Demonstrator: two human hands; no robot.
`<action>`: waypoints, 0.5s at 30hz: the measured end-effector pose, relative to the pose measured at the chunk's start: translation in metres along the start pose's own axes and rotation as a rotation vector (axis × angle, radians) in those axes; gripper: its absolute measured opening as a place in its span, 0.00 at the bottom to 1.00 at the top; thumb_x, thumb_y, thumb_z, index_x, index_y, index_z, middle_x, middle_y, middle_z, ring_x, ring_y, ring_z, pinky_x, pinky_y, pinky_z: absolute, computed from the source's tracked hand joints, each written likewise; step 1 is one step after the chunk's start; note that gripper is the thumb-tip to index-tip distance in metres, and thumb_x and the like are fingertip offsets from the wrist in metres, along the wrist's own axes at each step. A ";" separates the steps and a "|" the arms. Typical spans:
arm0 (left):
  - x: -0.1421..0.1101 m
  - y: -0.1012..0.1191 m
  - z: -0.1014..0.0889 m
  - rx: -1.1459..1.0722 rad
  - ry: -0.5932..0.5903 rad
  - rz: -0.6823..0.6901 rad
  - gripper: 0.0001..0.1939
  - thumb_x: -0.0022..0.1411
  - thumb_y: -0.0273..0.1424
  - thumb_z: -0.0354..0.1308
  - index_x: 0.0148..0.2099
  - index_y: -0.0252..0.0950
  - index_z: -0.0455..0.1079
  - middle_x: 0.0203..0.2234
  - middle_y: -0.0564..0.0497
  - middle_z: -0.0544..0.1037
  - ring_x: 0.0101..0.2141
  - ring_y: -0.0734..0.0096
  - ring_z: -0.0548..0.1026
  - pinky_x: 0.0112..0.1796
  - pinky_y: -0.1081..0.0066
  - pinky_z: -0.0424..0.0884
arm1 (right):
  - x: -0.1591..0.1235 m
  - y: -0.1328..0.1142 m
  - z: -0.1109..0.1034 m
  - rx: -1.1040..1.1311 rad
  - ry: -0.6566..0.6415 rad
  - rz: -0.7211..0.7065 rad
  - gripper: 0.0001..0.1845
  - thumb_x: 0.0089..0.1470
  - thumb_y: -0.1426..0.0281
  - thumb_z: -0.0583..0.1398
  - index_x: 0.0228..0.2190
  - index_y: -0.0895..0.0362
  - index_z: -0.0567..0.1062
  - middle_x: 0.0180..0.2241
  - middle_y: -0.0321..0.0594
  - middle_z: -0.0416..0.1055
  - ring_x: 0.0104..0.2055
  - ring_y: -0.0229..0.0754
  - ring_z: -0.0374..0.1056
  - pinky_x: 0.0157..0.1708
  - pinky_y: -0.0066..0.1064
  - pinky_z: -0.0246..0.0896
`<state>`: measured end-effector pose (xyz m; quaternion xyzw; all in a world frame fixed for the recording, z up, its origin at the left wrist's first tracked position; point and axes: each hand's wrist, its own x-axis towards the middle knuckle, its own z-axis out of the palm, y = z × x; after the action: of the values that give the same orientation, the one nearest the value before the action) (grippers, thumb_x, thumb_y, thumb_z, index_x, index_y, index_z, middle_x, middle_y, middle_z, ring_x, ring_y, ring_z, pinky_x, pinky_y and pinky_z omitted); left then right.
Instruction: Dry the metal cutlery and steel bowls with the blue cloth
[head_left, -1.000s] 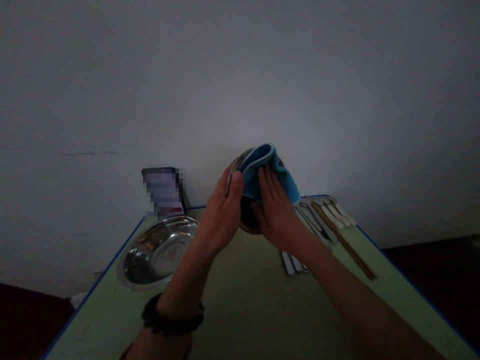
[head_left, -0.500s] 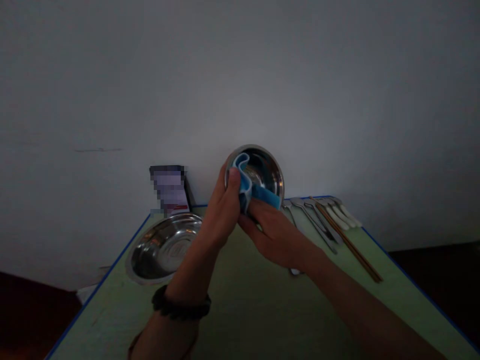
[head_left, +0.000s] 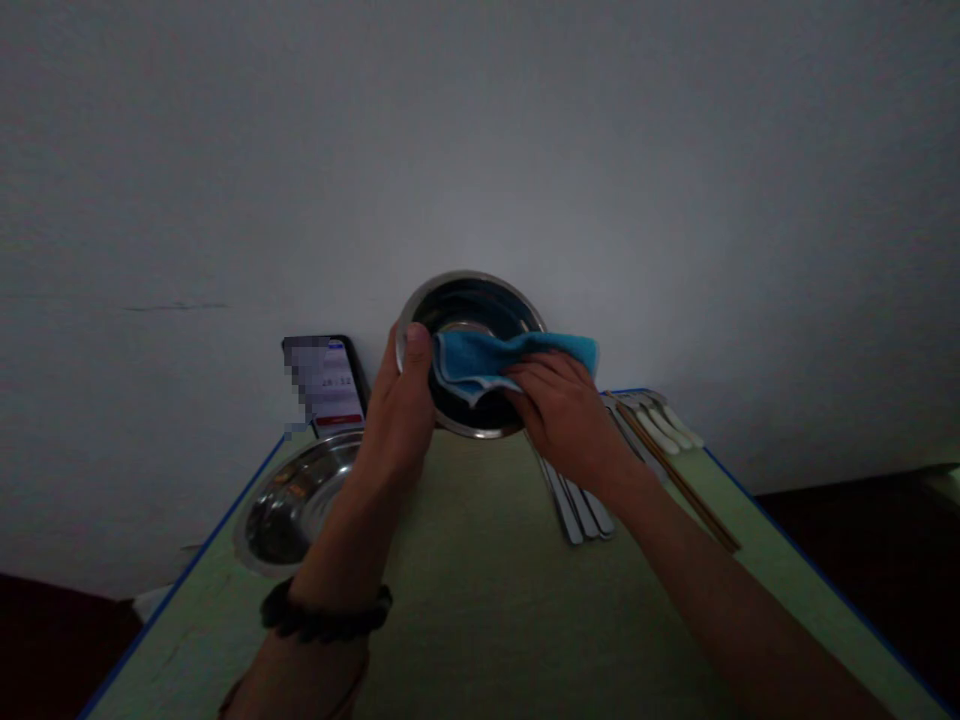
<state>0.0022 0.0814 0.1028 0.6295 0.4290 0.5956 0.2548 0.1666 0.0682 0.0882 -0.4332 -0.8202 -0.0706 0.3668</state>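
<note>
A shiny metal bowl (head_left: 469,290) is held up above the table, its hollow side tilted toward me. My left hand (head_left: 401,410) is closed on the bowl's left rim, thumb over the edge and fingers behind. In my right hand (head_left: 559,410) is a blue cloth (head_left: 487,360) with a pale edge, gripped between thumb and fingers. The cloth lies across the bowl's opening, and part of it sticks out past the right rim. How far it touches the inside is hard to see.
A larger metal basin (head_left: 277,510) stands at the table's left, before a phone (head_left: 337,390) leaning on the wall. To the right lie metal-handled cutlery (head_left: 574,510), wooden chopsticks (head_left: 686,480) and white-handled utensils (head_left: 667,430). The green table (head_left: 480,600) has blue edges.
The bowl has shifted left and its inside now faces me more. My right hand went from flat on the cloth to gripping it, moving down to the bowl's left side and then back right.
</note>
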 end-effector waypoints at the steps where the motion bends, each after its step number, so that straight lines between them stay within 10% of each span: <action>1: 0.000 0.001 0.000 0.018 -0.034 0.001 0.21 0.63 0.44 0.41 0.54 0.43 0.61 0.49 0.50 0.70 0.50 0.63 0.66 0.52 0.60 0.60 | 0.000 0.004 -0.003 -0.007 0.029 0.020 0.13 0.57 0.70 0.49 0.38 0.59 0.71 0.40 0.45 0.72 0.48 0.45 0.61 0.53 0.40 0.49; 7: -0.004 -0.004 0.005 0.247 -0.277 -0.164 0.24 0.59 0.38 0.46 0.57 0.37 0.58 0.43 0.45 0.74 0.41 0.58 0.73 0.41 0.59 0.68 | -0.018 0.045 -0.038 0.204 0.176 0.464 0.18 0.57 0.59 0.48 0.22 0.55 0.64 0.18 0.34 0.61 0.22 0.37 0.56 0.26 0.30 0.53; 15: -0.025 0.020 0.034 0.598 -0.597 -0.216 0.17 0.57 0.41 0.44 0.36 0.34 0.67 0.23 0.47 0.74 0.19 0.65 0.72 0.20 0.69 0.65 | -0.056 0.078 -0.079 1.001 0.550 0.961 0.12 0.44 0.59 0.59 0.25 0.56 0.67 0.17 0.28 0.65 0.18 0.34 0.60 0.22 0.28 0.58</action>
<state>0.0414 0.0571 0.1008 0.7716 0.5537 0.2070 0.2349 0.2885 0.0449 0.0924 -0.4920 -0.3531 0.3734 0.7027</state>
